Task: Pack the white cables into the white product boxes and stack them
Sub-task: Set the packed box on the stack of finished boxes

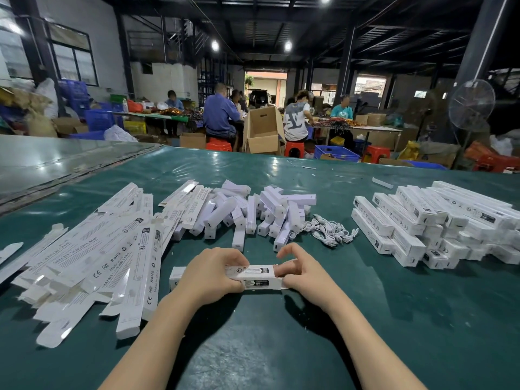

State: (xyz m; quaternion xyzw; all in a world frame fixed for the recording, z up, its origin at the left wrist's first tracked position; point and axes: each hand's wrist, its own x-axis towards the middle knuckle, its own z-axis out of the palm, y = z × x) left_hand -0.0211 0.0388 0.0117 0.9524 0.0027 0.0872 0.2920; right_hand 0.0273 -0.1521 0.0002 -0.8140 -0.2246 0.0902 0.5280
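White slender black-printed box (254, 277) gripped by left hand (211, 273) and right hand (298, 273).

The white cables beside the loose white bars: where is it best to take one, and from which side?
Probably from above at the heap's near right edge, pinching one coiled bundle of white cables. They lie low and tangled, and the white bars crowd their left. The right hand, now gripping the box, is nearest.
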